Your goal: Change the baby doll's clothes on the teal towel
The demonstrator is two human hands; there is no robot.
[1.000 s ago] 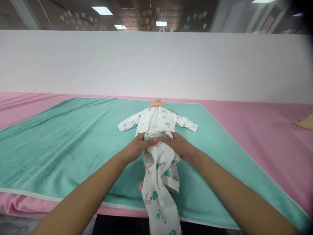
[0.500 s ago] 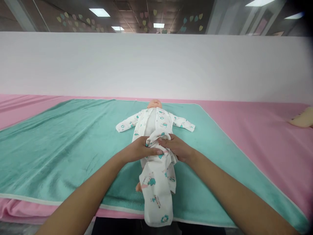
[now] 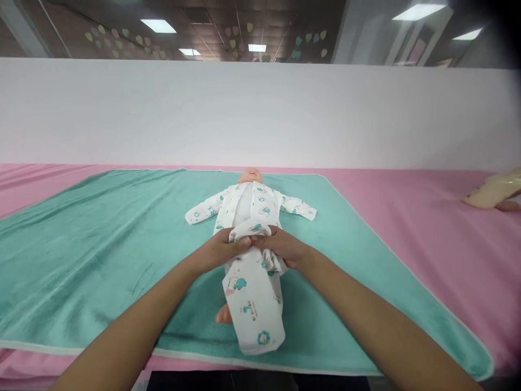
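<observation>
Two bare hands meet at the waist of one baby doll [image 3: 250, 175], which lies on its back with its head pointing away from the camera. The left hand [image 3: 217, 251] and the right hand [image 3: 280, 247] both have their fingers curled tight, gripping the bunched top of one pair of trousers [image 3: 252, 296], white with teal and pink prints. The two hands touch each other over the doll's middle. From that grip the trousers drape down over the doll's legs toward the camera. One bare foot [image 3: 223, 315] shows beside the cloth, on the left-hand side of the doll; the other foot is hidden.

The doll wears one printed jacket [image 3: 262, 202], open down the front. Its two sleeves lie spread flat, one sleeve [image 3: 201, 210] to the doll's left-hand side and the second sleeve [image 3: 299, 207] to the right-hand side.

One teal blanket [image 3: 101, 239] lies under the doll and reaches well out to both sides of it. One pink sheet [image 3: 427, 228] lies beneath that. One white wall [image 3: 260, 114] rises beyond the doll's head. One beige object [image 3: 492, 191], too cut off to identify, rests on the sheet far to the right of the doll. Five ceiling lights and many paper hearts show above the wall.
</observation>
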